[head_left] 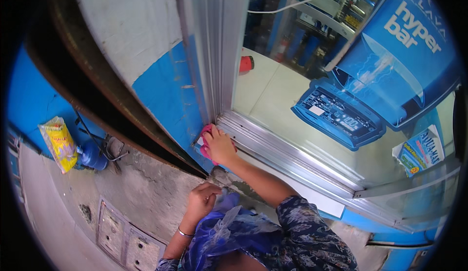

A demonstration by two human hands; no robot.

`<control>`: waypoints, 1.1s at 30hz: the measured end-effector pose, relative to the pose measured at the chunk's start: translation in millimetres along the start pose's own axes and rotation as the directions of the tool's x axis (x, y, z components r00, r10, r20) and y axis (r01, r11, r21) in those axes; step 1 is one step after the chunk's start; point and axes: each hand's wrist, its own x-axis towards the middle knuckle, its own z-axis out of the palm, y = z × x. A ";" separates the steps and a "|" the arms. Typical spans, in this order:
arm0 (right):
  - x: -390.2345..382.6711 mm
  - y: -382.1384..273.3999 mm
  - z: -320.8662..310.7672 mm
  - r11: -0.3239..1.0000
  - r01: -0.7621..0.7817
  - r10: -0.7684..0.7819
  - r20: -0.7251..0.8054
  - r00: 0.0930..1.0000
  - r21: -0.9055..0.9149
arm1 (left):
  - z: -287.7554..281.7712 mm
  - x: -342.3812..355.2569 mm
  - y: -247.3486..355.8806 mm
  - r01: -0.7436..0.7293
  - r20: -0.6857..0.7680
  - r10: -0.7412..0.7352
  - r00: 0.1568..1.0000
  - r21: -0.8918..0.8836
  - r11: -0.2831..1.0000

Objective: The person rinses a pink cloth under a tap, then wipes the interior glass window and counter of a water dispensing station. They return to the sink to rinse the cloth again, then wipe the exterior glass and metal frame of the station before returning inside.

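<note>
Where the concrete ground meets the shopfront, a painted wall, white above and blue below, stands to the left of a large glass window with an aluminium frame. A dark, rust-brown metal edge runs beside the wall, bending with the lens. On the right, a big blue poster picturing a cut-out device covers part of the glass. A crumpled sheet of translucent blue plastic lies over the person's front, next to a dark patterned sleeve. At far left, a yellow printed bag stands beside a blue plastic jug. The right hand reaches to the lower left corner of the frame, its fingers closed over a bunched pink cloth and pressing it there, against the junction of metal and blue wall. The left hand is raised just above the plastic, fingers loosely curled; whether anything is inside them I cannot tell. Behind the glass shows a red cylindrical object, and on the left wrist sits a thin pale bracelet.
</note>
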 end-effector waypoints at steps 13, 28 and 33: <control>-5.9 10.0 -10.9 0.976 0.172 -0.172 0.016 0.985 -0.136 | 14.0 32.2 -7.7 -0.030 0.059 0.035 0.998 -0.078 0.996; 1.8 60.8 -8.5 0.996 -0.044 0.051 0.079 0.996 -0.082 | 27.0 74.2 -9.3 -0.119 0.164 0.142 0.976 -0.144 0.982; -144.2 115.8 -74.5 0.972 -0.164 0.162 -0.023 0.986 -0.168 | 48.5 93.0 -4.0 -0.124 0.275 0.179 0.945 -0.206 0.971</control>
